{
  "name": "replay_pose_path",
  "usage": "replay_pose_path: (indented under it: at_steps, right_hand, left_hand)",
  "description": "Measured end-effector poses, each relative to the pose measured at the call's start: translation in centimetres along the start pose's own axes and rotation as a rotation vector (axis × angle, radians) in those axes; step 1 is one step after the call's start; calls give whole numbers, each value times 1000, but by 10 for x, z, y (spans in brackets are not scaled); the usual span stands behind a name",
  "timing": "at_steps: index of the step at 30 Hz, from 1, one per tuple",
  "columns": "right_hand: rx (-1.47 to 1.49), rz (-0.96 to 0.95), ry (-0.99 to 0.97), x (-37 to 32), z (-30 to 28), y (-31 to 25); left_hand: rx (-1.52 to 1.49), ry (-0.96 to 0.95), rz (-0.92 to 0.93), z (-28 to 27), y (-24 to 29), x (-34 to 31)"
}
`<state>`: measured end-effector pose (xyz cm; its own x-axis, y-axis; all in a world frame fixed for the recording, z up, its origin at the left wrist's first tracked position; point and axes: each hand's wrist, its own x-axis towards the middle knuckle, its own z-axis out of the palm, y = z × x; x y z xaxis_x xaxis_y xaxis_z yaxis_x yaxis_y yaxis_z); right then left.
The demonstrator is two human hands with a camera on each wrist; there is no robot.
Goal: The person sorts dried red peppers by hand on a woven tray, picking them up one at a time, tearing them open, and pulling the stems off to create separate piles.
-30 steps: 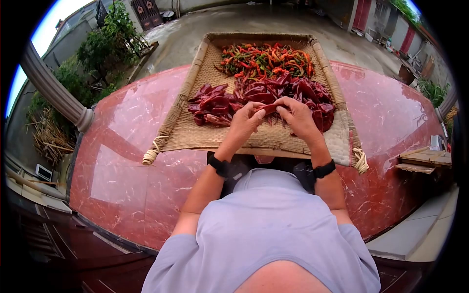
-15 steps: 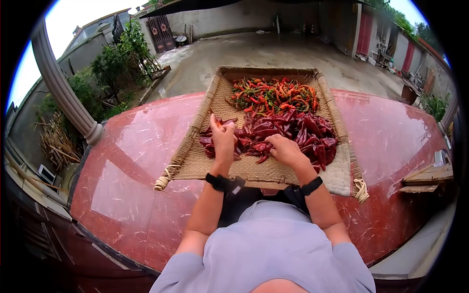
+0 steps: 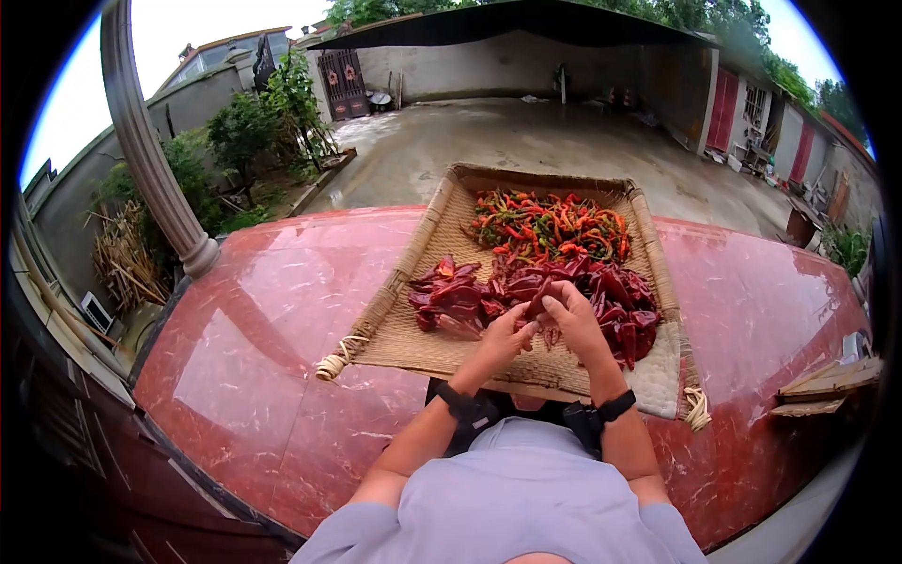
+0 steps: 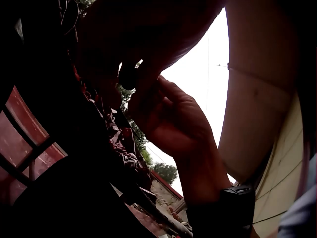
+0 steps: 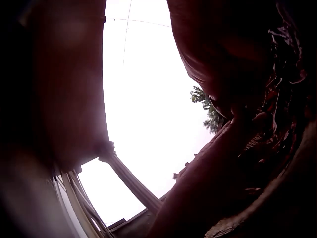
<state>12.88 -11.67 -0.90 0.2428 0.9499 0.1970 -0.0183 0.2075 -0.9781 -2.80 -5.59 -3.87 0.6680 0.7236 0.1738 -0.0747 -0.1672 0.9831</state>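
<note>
Both hands meet over the near side of a woven tray [image 3: 413,352]. A dark red dried chili pepper [image 3: 538,301] stands upright between them. My right hand [image 3: 575,321] pinches its upper part with curled fingers. At the pepper's lower end, the thumb and fingers of my left hand [image 3: 505,336] grip it. Just beyond the hands lies a pile of dark red dried peppers [image 3: 615,291], with a smaller heap of dried peppers [image 3: 446,293] to the left. In the left wrist view the right hand [image 4: 171,121] shows in shadow, its fingertips against the left hand.
Thin orange, red and green chilies [image 3: 554,226] fill the tray's far end. The tray extends over a glossy red marble floor [image 3: 254,376]. A stone column [image 3: 155,141] rises at left, and a wooden board [image 3: 827,385] lies at right.
Half a second ago the hands were apart, the left over the left heap with a pepper. Now they are together at a pepper near the middle. The head view has tilted up.
</note>
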Motion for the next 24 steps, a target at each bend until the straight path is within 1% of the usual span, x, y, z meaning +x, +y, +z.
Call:
replay_pose_path:
  at_steps: [2, 4, 5, 6, 8, 9, 11, 12, 14, 16, 18, 19, 20, 21, 22, 24]
  right_hand:
    - [147, 47, -41, 3, -1, -1]
    - [289, 82, -64, 3, -2, 5]
    - [303, 90, -52, 3, -3, 7]
    - [272, 95, -20, 4, -3, 6]
    - [212, 109, 46, 3, 0, 7]
    - [182, 140, 41, 1, 1, 5]
    - [120, 200, 32, 0, 2, -1]
    - [-59, 114, 64, 3, 0, 2]
    - [-413, -61, 126, 11, -7, 14]
    - [-765, -228, 217, 14, -6, 6]
    - [-1145, -406, 278, 17, -6, -1]
    - [-1219, -485, 313, 23, -7, 0]
    - [-1297, -456, 304, 27, -8, -1]
    - [-1373, -442, 306, 33, -10, 3]
    - [-1448, -425, 308, 38, -12, 8]
    - [-1547, -210, 191, 45, -12, 14]
  left_hand:
    - [40, -58, -42, 2, 13, -4]
    - [51, -33, 13, 4, 15, -6]
    - [65, -12, 48, 7, 17, -8]
    - [79, 9, 81, 8, 21, -10]
    - [75, 43, 25, 6, 16, -7]
    - [73, 61, -4, 5, 16, -6]
    - [172, 150, -17, 0, 18, -7]
    - [221, 195, -21, -4, 20, -7]
    - [64, 304, -16, -21, 9, 5]
    - [-13, 391, -67, -44, 20, 13]
    - [-188, 579, 25, -59, 26, 22]
    - [-191, 617, -30, -66, 34, 24]
    - [-194, 652, -85, -67, 40, 24]
    - [-199, 672, -31, -63, 37, 24]
    - [-215, 588, -43, -58, 33, 23]
    - [-254, 429, -68, -44, 24, 18]
